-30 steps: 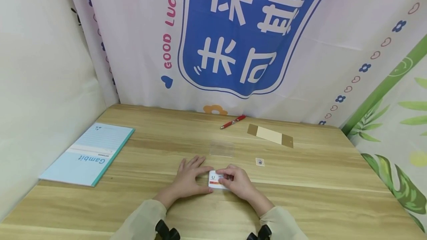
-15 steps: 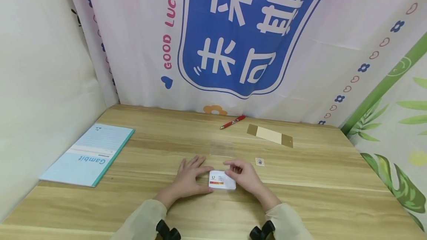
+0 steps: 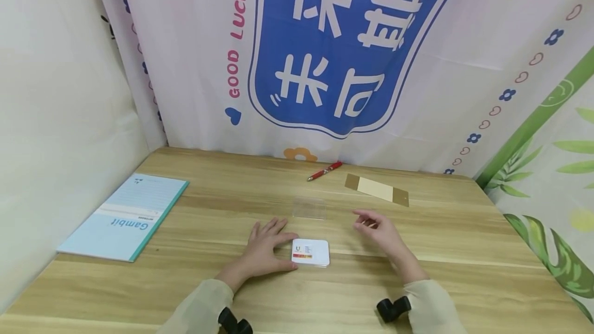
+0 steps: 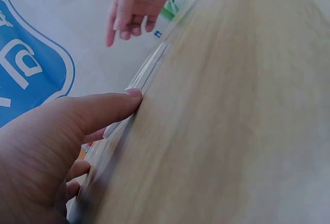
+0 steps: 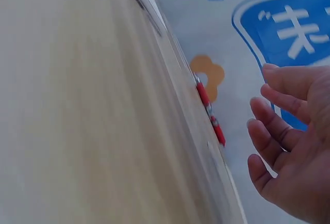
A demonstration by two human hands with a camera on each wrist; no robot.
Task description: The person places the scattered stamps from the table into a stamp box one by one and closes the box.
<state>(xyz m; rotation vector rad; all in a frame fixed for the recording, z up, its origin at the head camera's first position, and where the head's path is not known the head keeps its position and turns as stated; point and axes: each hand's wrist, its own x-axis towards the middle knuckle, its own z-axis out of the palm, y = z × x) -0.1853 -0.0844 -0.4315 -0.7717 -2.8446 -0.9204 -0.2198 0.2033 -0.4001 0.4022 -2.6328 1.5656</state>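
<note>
A small white card (image 3: pixel 318 252) with a printed logo and a red-and-yellow strip lies flat on the wooden table, with a second edge showing beneath it. My left hand (image 3: pixel 262 250) holds its left end between thumb and index finger, the other fingers spread on the tabletop. In the left wrist view the thumb presses against the thin edge of the card (image 4: pixel 147 72). To the right, my right hand (image 3: pixel 381 232) is off the card, its fingers loosely bent around nothing, as the right wrist view shows the hand (image 5: pixel 294 131) too. The small printed square seen earlier is hidden behind it.
Behind the card lies a clear rectangular sheet (image 3: pixel 310 208). A red pen (image 3: pixel 324 171) and a brown-and-cream paper strip (image 3: pixel 376 189) rest farther back. A light-blue notebook (image 3: pixel 122 217) is at the left. Printed cloth (image 3: pixel 199 66) hangs along the rear edge.
My right hand has let go of the white card and moved right, to where the small printed square lay. The left hand has stayed in place.
</note>
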